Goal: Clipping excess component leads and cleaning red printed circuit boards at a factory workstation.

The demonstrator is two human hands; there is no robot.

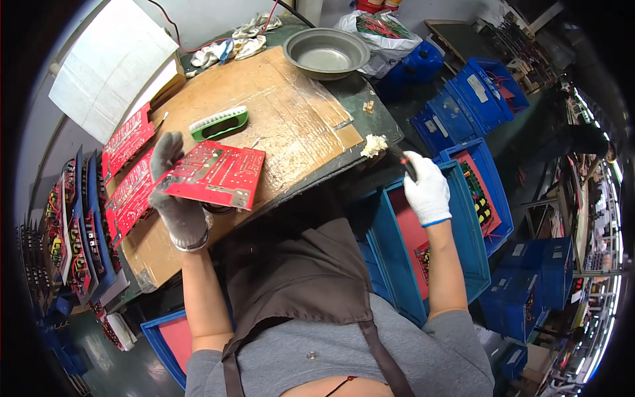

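Observation:
My left hand (pixel 176 205), in a greyed work glove, grips a red circuit board (pixel 221 173) by its left edge, tilted above the cardboard-covered bench. My right hand (pixel 426 188), in a white glove with a blue cuff, is closed round a dark-handled tool (pixel 409 170), off the bench's right corner. Close to the tool's far end is a cream-coloured tuft (pixel 374 146); whether the two are joined I cannot tell. Behind the held board lies a green scrubbing brush (pixel 219 124), its white bristles facing away. More red circuit boards (pixel 127 142) lie left of my left hand.
A grey metal basin (pixel 327 53) stands at the bench's back right, with crumpled gloves (pixel 231 49) left of it. Blue crates (pixel 477 264) with boards crowd the right side below the bench. Upright racks of boards (pixel 79 225) stand left. A white panel (pixel 109 66) leans at back left.

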